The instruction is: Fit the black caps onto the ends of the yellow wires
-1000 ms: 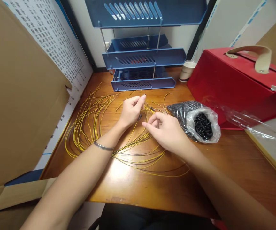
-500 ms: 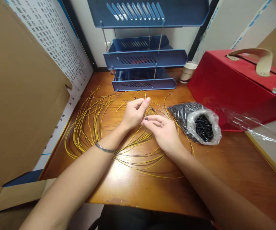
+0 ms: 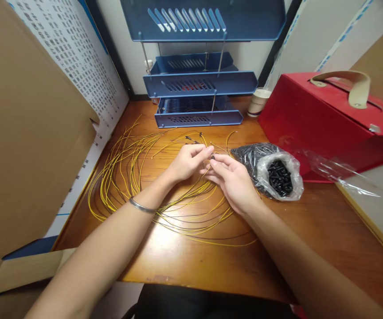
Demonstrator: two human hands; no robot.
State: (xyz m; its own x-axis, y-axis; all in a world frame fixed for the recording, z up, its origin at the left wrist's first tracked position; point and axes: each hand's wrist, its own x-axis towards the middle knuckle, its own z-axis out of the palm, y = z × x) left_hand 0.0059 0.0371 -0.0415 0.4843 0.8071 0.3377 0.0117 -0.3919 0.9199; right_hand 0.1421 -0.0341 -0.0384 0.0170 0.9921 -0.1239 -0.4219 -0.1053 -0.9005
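My left hand [image 3: 191,163] is closed in a pinch, thumb against bent fingers, with a thin yellow wire at its fingertips. Facing it, my right hand [image 3: 234,182] pinches a small black sleeve [image 3: 212,157] between thumb and forefinger, its other fingers loosely curled. The fingertips of both hands nearly meet there, and they hide where wire and sleeve come together. Beneath and around them spread loose coils of yellow and black wires [image 3: 133,161]. Several wire ends behind the hands carry black pieces [image 3: 191,140].
To the right lies an open plastic bag [image 3: 297,179] of small black sleeves, beside a red box [image 3: 311,119] with a beige handle. A blue tray rack [image 3: 200,118] and a paper cup [image 3: 258,103] stand behind. Cardboard [image 3: 28,133] lines the left of the wooden table [image 3: 191,266].
Both hands have shifted slightly; the left has dropped a little and the right has turned, with its fingers more spread. The small black sleeve has moved right and up between them.
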